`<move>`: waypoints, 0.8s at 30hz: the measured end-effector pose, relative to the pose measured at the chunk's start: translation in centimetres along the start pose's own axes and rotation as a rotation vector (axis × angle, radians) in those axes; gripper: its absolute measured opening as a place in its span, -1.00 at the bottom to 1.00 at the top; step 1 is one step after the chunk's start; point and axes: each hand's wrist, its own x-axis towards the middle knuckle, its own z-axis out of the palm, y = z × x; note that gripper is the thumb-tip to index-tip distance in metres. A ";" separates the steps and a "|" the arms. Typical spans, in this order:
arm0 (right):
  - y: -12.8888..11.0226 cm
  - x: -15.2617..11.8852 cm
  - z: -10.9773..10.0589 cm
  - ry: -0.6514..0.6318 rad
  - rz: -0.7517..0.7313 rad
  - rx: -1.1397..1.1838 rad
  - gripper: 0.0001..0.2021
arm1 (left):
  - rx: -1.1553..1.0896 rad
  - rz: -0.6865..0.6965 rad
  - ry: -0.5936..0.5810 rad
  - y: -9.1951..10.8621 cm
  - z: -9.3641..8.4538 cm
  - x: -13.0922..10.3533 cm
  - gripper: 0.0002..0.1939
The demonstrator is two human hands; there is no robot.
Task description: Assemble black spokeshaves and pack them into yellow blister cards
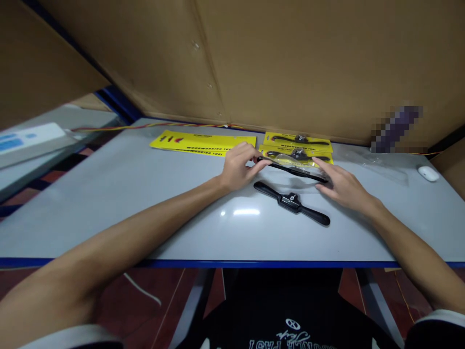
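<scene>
Between my two hands, a black two-handled tool (pixel 290 169) is held just above the table with clear plastic around it. My left hand (pixel 241 167) pinches its left end between thumb and fingers. At the right end, my right hand (pixel 339 184) grips the tool and plastic with thumb and fingertips. Nearer to me, another black tool (pixel 291 202) with a small metal body lies bare on the table. Behind the held one, two yellow cards, a rear one (pixel 271 138) and a front one (pixel 267 151), each carry a black tool.
Flat yellow cards (pixel 203 143) lie at the back left of the grey table (pixel 109 203). Clear plastic (pixel 378 167) and a white mouse (pixel 428 173) are at the right. A red and yellow cable (pixel 152 125) runs along the back by the brown partition (pixel 290 63).
</scene>
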 end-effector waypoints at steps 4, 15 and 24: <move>-0.3 0.6 1.5 0.100 0.042 -0.023 -0.31 | -0.055 -0.084 0.132 1.8 0.7 -0.1 -0.48; 0.3 0.5 0.1 0.125 0.015 -0.003 -0.35 | -0.251 -0.083 0.114 2.7 1.1 -0.7 -0.63; -2.7 0.7 -2.7 -0.112 -0.048 0.174 -0.31 | -0.136 -0.219 0.185 0.5 1.3 0.6 -0.31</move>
